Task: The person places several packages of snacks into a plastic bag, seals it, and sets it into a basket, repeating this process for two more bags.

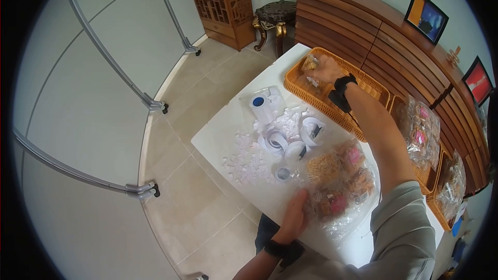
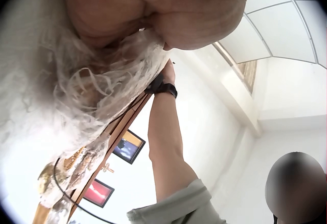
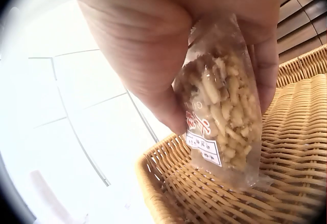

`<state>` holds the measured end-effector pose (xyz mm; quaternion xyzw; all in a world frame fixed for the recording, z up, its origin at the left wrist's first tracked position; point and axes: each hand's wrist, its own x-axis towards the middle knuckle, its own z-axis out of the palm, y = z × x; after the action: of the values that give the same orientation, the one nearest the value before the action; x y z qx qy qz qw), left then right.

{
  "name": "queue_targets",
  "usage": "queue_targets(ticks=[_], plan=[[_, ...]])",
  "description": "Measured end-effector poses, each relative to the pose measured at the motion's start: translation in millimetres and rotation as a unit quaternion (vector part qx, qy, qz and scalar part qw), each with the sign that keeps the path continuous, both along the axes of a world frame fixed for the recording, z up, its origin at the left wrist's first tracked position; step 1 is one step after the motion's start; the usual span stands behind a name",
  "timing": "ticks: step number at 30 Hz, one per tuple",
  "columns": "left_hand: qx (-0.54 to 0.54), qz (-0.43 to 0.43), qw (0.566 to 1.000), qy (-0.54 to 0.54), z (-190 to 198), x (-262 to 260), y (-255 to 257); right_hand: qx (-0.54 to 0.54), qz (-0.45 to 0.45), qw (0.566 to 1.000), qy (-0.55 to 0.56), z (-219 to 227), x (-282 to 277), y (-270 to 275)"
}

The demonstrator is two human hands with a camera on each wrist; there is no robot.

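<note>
My right hand (image 1: 328, 70) reaches into the long wicker basket (image 1: 383, 93) at the far side of the table. Between thumb and fingers it grips a clear packet of pale crunchy snack sticks (image 3: 225, 109), held upright with its lower end close over the woven bottom. A printed label (image 3: 203, 148) shows on the packet. My left hand (image 1: 294, 215) rests at the near-left edge of a large clear plastic bag (image 1: 340, 223), fingers extended along it. Inside the bag are several snack packets (image 1: 324, 171), some with pink labels. In the left wrist view, crumpled plastic (image 2: 102, 91) lies against the palm.
Rolls of white label tape (image 1: 273, 141), a white roll with a blue core (image 1: 258, 102) and scattered small white labels (image 1: 244, 161) lie on the white table (image 1: 218, 127). More wicker baskets with bagged packets (image 1: 423, 132) stand at right. Behind is a slatted wooden cabinet (image 1: 332, 13).
</note>
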<state>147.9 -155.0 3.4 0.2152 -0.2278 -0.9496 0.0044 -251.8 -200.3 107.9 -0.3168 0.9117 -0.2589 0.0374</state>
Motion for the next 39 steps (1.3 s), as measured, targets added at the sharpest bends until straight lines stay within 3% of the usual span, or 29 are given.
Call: queue_targets(ticks=[3, 5, 8, 11, 12, 17, 22, 25, 28, 31, 34, 35, 37, 39], plan=[[0.003, 0.002, 1.000, 0.006, 3.8, -1.5, 0.2, -0.050, 0.010, 0.999, 0.002, 11.7, 4.4, 15.9], [0.007, 0.005, 1.000, 0.007, 3.9, -1.5, 0.1, -0.102, -0.034, 0.994, 0.021, 15.5, 10.9, 28.1], [-0.012, 0.006, 1.000, 0.002, 3.0, -1.9, 0.0, -0.168, -0.038, 0.983, 0.065, 3.9, -17.7, 51.8], [-0.011, -0.011, 0.999, 0.028, 2.9, -1.3, -1.7, -0.116, -0.055, 0.992, -0.012, 60.4, 31.8, 87.9], [-0.009, -0.015, 0.999, 0.035, 2.1, -0.2, -2.1, -0.143, -0.044, 0.988, -0.031, 69.2, 46.2, 101.0], [-0.043, -0.018, 0.997, 0.061, -0.2, -0.3, -0.7, -0.257, -0.042, 0.959, -0.108, 96.0, 112.9, 183.2], [-0.083, -0.022, 0.994, 0.061, -2.3, 1.1, -0.7, -0.264, -0.100, 0.956, -0.085, 111.8, 173.9, 262.5], [-0.090, -0.008, 0.995, 0.050, 3.1, 2.1, -0.1, -0.246, -0.137, 0.949, -0.144, 128.9, 210.0, 306.5], [-0.109, 0.007, 0.993, 0.038, 8.9, 2.6, 1.5, -0.233, -0.226, 0.925, -0.195, 131.1, 241.9, 343.4], [-0.089, 0.008, 0.995, 0.050, 5.2, 1.5, 0.8, -0.290, -0.216, 0.905, -0.225, 105.1, 262.4, 377.3], [-0.091, -0.001, 0.994, 0.067, 5.0, 1.7, 0.4, -0.259, -0.241, 0.891, -0.286, 75.4, 275.1, 399.2], [-0.089, -0.003, 0.994, 0.068, 4.1, 2.2, 0.6, -0.216, -0.267, 0.899, -0.273, 69.8, 282.3, 403.6], [-0.089, -0.004, 0.993, 0.072, 1.7, 2.5, -1.0, -0.252, -0.235, 0.892, -0.291, 55.6, 288.7, 404.7], [-0.100, 0.003, 0.993, 0.061, 3.5, 2.5, 0.4, -0.210, -0.236, 0.908, -0.275, 53.4, 293.1, 405.4]])
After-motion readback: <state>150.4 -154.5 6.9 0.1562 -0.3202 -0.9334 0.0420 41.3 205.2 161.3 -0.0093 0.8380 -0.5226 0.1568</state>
